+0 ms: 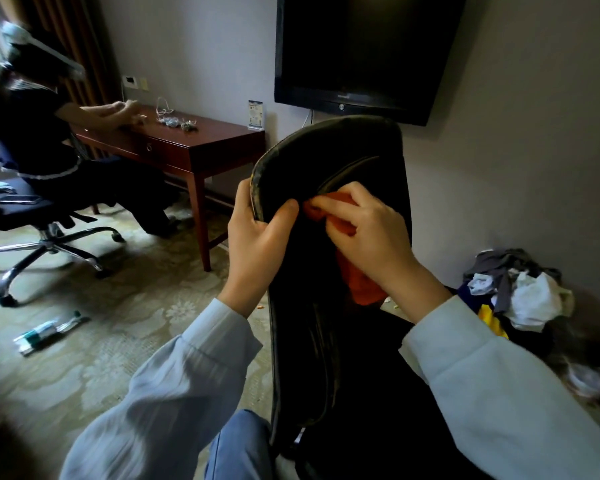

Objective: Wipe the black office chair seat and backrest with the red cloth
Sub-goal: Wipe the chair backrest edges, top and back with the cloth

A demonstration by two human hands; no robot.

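Left grip: the left hand [257, 237] is wrapped round the rim of the backrest [343, 150], thumb on the front face and fingers behind.
Right grip: the right hand [364, 230] pinches the cloth [361, 285], bunched, against the backrest face, its fingertips just beside the left thumb.
Cloth: red-orange. One wad shows at the right fingertips, and a loose tail hangs below that grip.
Step in hand: judged to be wiping the upper backrest along the raised seam that runs up from the right grip.
Doing it well: brace the rim with the left grip so the panel does not swing. Spread the wad flatter for more contact. Draw strokes along the seam, then down the face, gathering the hanging tail so it does not drag.
Seat: probably the dark mass below both grips, but too dark to tell.
Surface: black covering, dull, with scuffed piping at the rim by the left grip. It probably holds dust in its folds.
Room: a wall-mounted TV [368, 50] above the grips. Left of them, a wooden worktop [201, 147] where a second person [32, 133] sits on another chair [49, 237]. Patterned carpet [118, 306] with tubes [49, 332] lying on it. A heap of clothes [520, 289] to the right of the right grip.
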